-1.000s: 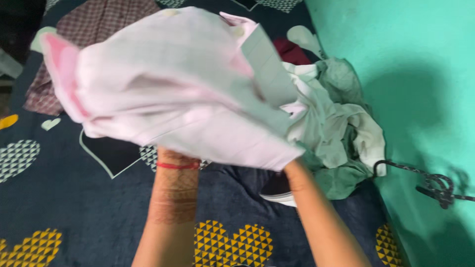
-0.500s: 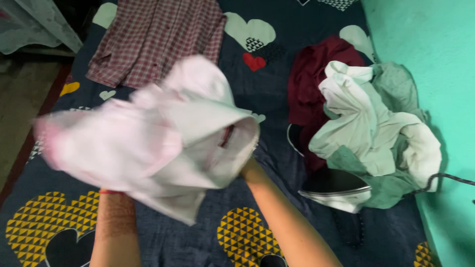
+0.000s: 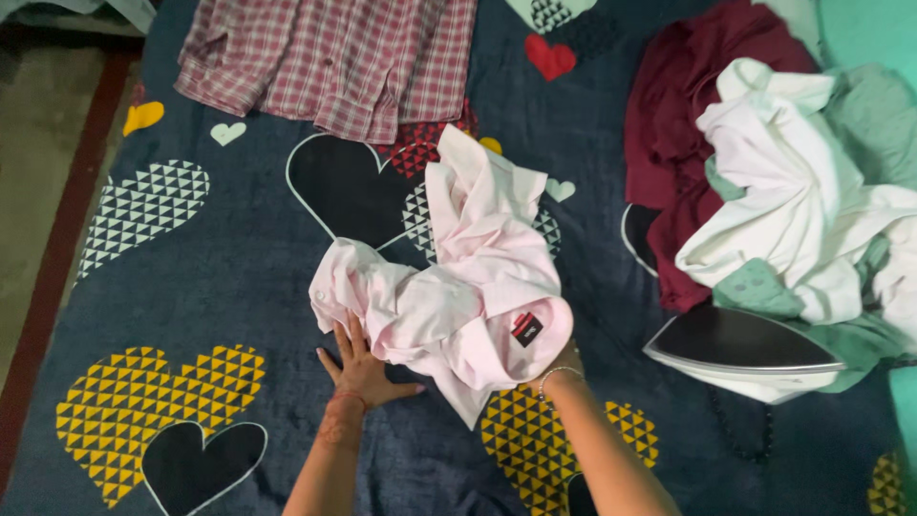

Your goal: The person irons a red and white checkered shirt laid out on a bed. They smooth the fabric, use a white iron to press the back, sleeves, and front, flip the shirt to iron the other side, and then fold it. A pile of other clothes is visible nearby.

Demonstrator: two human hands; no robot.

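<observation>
A crumpled pale pink shirt (image 3: 468,287) lies on the dark blue heart-patterned blanket (image 3: 201,277). My left hand (image 3: 361,368) rests flat on the blanket at the shirt's near edge, fingers spread and reaching under the cloth. My right hand (image 3: 562,361) is mostly hidden beneath the shirt's collar end, where a small dark label shows; only the wrist with a thin bracelet is visible, so its grip is unclear.
A clothes iron (image 3: 750,349) lies tilted at the right, beside a heap of white (image 3: 783,191), green (image 3: 869,124) and maroon (image 3: 669,134) garments. A red checked shirt (image 3: 334,57) is spread at the far edge. Bare floor (image 3: 38,143) runs along the left.
The pink shirt, held up in the air before, has come down onto the blanket. My left hand has let it go and now lies flat.
</observation>
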